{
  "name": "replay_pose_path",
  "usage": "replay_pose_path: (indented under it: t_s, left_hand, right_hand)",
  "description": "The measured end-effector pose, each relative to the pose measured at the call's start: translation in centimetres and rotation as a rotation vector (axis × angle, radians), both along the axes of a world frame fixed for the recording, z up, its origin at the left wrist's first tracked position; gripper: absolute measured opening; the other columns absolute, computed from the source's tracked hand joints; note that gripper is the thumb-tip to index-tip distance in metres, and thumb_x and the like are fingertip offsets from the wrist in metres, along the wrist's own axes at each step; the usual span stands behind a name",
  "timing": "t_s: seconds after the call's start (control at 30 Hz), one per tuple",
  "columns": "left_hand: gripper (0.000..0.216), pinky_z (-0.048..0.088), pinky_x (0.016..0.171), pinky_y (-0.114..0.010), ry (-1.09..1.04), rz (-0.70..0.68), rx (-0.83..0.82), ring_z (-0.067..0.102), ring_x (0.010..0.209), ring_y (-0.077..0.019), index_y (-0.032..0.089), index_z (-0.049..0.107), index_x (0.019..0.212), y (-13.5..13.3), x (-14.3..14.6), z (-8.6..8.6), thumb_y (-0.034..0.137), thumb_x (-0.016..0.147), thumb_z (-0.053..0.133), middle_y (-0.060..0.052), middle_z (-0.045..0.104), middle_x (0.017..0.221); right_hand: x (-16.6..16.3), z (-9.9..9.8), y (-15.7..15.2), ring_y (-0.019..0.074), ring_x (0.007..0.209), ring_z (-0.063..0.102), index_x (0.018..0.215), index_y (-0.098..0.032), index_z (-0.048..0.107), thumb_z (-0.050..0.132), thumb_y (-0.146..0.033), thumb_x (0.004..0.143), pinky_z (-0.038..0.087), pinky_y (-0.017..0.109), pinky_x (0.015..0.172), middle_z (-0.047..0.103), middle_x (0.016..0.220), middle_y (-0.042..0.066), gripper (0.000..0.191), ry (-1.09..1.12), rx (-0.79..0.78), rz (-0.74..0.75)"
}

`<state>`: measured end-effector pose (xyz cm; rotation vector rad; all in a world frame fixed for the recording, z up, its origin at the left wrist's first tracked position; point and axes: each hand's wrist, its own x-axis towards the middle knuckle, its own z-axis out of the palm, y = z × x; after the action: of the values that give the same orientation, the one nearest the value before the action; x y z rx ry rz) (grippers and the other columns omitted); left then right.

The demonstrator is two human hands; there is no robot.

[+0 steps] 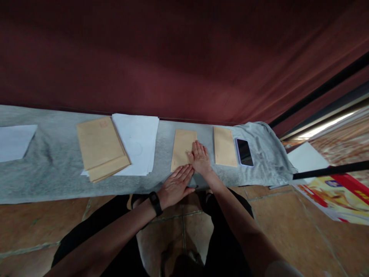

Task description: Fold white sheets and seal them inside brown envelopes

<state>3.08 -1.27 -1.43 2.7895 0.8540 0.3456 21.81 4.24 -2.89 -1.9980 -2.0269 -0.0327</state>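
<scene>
A tan paper envelope (182,144) lies flat on the grey cloth (144,184) in front of me. My left hand (176,184), a black band on its wrist, rests flat across the envelope's near end with fingers stretched out. Along the envelope's right side my right hand (200,157) lies flat too, fingers extended and close together. The two hands meet near the lower right corner, which they cover. To the right is another tan envelope (225,148), apart from my hands.
A phone (245,152) lies beyond the right envelope. On the left, several brown envelopes (100,142) overlap white sheets (138,142); more white paper (15,142) sits at the far left. A dark red curtain (173,69) hangs behind. A printed box (337,196) stands at right.
</scene>
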Motion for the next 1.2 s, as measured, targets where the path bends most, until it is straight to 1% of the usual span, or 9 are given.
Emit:
replay_pose_path:
  t_s: [0.2, 0.3, 0.53, 0.7, 0.87, 1.03, 1.1, 1.17, 1.2]
  left_hand:
    - [0.074, 0.023, 0.127, -0.045, -0.009, 0.055, 0.036, 0.029, 0.153, -0.0289, 0.007, 0.035, 0.155, -0.3, 0.1, -0.2, 0.058, 0.101, 0.043, -0.020, 0.035, 0.163]
    - [0.074, 0.022, 0.127, -0.046, -0.001, 0.064, 0.058, 0.028, 0.154, -0.0289, 0.007, 0.035, 0.155, -0.4, 0.1, -0.3, 0.057, 0.101, 0.043, -0.020, 0.034, 0.164]
    - [0.077, 0.023, 0.127, -0.047, 0.000, 0.112, 0.100, 0.026, 0.155, -0.0295, 0.005, 0.032, 0.157, -0.4, -0.1, -0.7, 0.057, 0.100, 0.042, -0.021, 0.033, 0.163]
    - [0.080, 0.024, 0.126, -0.048, 0.003, 0.180, 0.115, 0.023, 0.155, -0.0318, 0.001, 0.032, 0.155, -0.1, -0.5, -1.2, 0.058, 0.100, 0.043, -0.024, 0.031, 0.163]
    - [0.081, 0.025, 0.126, -0.050, -0.004, 0.243, 0.096, 0.022, 0.156, -0.0322, 0.002, 0.030, 0.157, 0.2, -1.1, -1.7, 0.057, 0.099, 0.043, -0.024, 0.030, 0.164]
    - [0.078, 0.027, 0.125, -0.050, 0.002, 0.250, 0.094, 0.024, 0.155, -0.0340, -0.002, 0.036, 0.153, 0.4, -1.5, -1.3, 0.054, 0.099, 0.044, -0.026, 0.032, 0.162]
    - [0.075, 0.028, 0.125, -0.050, 0.004, 0.239, 0.100, 0.026, 0.154, -0.0344, -0.002, 0.038, 0.152, 0.4, -1.6, -1.0, 0.051, 0.099, 0.044, -0.026, 0.033, 0.162]
    - [0.068, 0.029, 0.125, -0.049, -0.001, 0.220, 0.104, 0.027, 0.154, -0.0336, -0.001, 0.040, 0.151, 0.4, -1.7, -0.8, 0.043, 0.100, 0.043, -0.025, 0.034, 0.162]
    - [0.065, 0.029, 0.124, -0.049, -0.005, 0.211, 0.107, 0.028, 0.154, -0.0328, 0.001, 0.039, 0.152, 0.4, -1.8, -0.7, 0.039, 0.100, 0.042, -0.024, 0.035, 0.162]
  right_hand:
    - [0.1, 0.2, -1.1, 0.0296, 0.151, 0.033, 0.157, -0.004, 0.034, 0.029, -0.043, 0.108, 0.021, 0.048, 0.125, 0.030, 0.165, 0.019, 0.062, -0.044, -0.039, -0.022]
    - [0.1, 0.1, -1.5, 0.0291, 0.150, 0.035, 0.156, -0.003, 0.035, 0.032, -0.039, 0.108, 0.021, 0.047, 0.124, 0.032, 0.164, 0.020, 0.060, -0.066, -0.025, -0.025]
    - [0.1, -0.4, -2.5, 0.0303, 0.148, 0.039, 0.155, -0.005, 0.038, 0.035, -0.039, 0.108, 0.025, 0.049, 0.122, 0.039, 0.160, 0.020, 0.058, -0.082, 0.040, -0.051]
    - [0.1, -0.2, -3.5, 0.0304, 0.148, 0.039, 0.154, -0.004, 0.039, 0.036, -0.038, 0.107, 0.025, 0.048, 0.122, 0.039, 0.160, 0.019, 0.058, -0.093, 0.039, -0.043]
    - [0.5, -0.1, -4.4, 0.0291, 0.148, 0.039, 0.154, -0.005, 0.041, 0.037, -0.036, 0.107, 0.027, 0.047, 0.122, 0.039, 0.160, 0.019, 0.056, -0.080, 0.026, -0.055]
    - [-0.2, 0.2, -6.0, 0.0302, 0.149, 0.037, 0.152, 0.000, 0.041, 0.035, -0.032, 0.107, 0.030, 0.049, 0.121, 0.038, 0.160, 0.023, 0.056, -0.025, 0.024, -0.092]
    - [-1.4, 0.4, -7.1, 0.0287, 0.151, 0.034, 0.154, -0.001, 0.038, 0.032, -0.032, 0.108, 0.032, 0.049, 0.121, 0.037, 0.161, 0.022, 0.056, 0.007, 0.035, -0.053]
    - [-2.8, 0.4, -8.4, 0.0251, 0.153, 0.031, 0.157, -0.007, 0.034, 0.031, -0.033, 0.108, 0.032, 0.047, 0.123, 0.035, 0.163, 0.017, 0.056, 0.027, 0.036, 0.060]
    - [-3.5, 0.4, -9.0, 0.0238, 0.153, 0.030, 0.157, -0.009, 0.034, 0.031, -0.035, 0.109, 0.031, 0.046, 0.124, 0.036, 0.163, 0.015, 0.055, 0.033, 0.033, 0.108]
